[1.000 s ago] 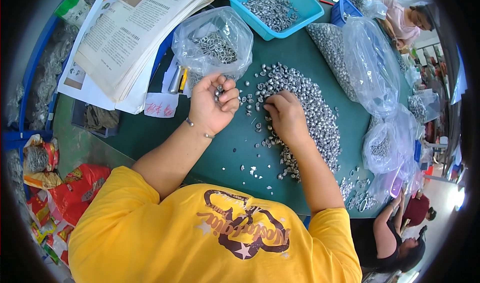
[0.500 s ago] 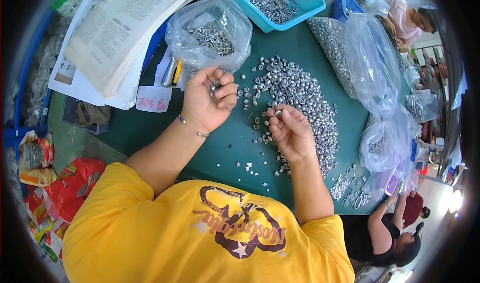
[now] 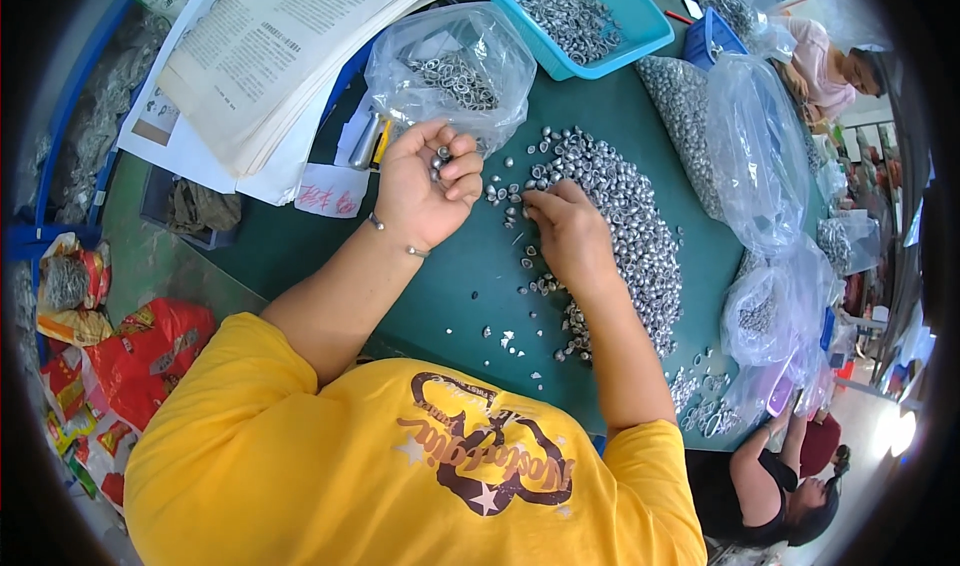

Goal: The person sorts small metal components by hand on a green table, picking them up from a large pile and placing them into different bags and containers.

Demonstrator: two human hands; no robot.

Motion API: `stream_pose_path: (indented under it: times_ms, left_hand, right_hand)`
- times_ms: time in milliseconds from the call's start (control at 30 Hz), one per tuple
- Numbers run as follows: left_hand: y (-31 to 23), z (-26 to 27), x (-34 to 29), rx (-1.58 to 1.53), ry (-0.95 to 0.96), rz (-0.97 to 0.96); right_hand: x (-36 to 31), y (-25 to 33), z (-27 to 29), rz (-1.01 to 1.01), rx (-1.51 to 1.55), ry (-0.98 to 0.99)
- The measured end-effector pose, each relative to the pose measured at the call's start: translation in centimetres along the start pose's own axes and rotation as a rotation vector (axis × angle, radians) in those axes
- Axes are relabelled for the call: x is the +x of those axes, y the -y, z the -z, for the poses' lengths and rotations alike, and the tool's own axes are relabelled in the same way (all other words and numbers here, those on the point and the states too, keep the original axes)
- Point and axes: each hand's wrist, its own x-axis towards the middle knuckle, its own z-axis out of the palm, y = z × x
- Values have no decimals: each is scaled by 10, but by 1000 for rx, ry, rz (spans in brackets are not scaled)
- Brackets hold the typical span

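My left hand (image 3: 432, 186) is turned palm up with its fingers curled round several small silver metal caps (image 3: 439, 163), rounded and hollow. Over the left edge of a big heap of the same metal caps (image 3: 630, 266), my right hand (image 3: 572, 236) is palm down. Its fingertips are pinched together near a few loose pieces, and whatever lies between them is hidden. A clear plastic bag (image 3: 395, 56) holding metal rings stands just beyond my left hand.
A blue plastic basket (image 3: 575, 66) of metal pieces stands at the far side. Stacked papers (image 3: 255, 76) lie at the left. Filled clear bags (image 3: 760, 156) line the right of the green table (image 3: 450, 296). Two people (image 3: 825, 71) (image 3: 765, 491) sit at the right.
My right hand has turned from palm up, with a cap at its fingertips, to palm down, and moved farther away onto the heap's edge. My left hand remains curled round its pieces.
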Motion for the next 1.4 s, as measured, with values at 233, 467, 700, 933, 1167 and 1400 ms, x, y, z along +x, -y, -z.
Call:
stream_pose_path:
  times_ms: [233,467,700,933,1167,1400]
  left_hand:
    - [0,1,-6,-18,0,11]
    - [15,13,4,103,35,219]
    - [26,10,-5,315,-89,185]
    - [30,10,-6,306,-104,178]
    - [38,3,-11,580,69,231]
    - [42,11,-7,507,76,235]
  right_hand:
    - [-6,-3,1,-5,-15,33]
    - [-7,-7,9,-27,81,-67]
    - [9,9,17,-431,727,50]
    - [7,14,12,-539,944,-125]
    - [2,22,6,-371,787,-297]
    - [-3,30,7,-234,532,-311]
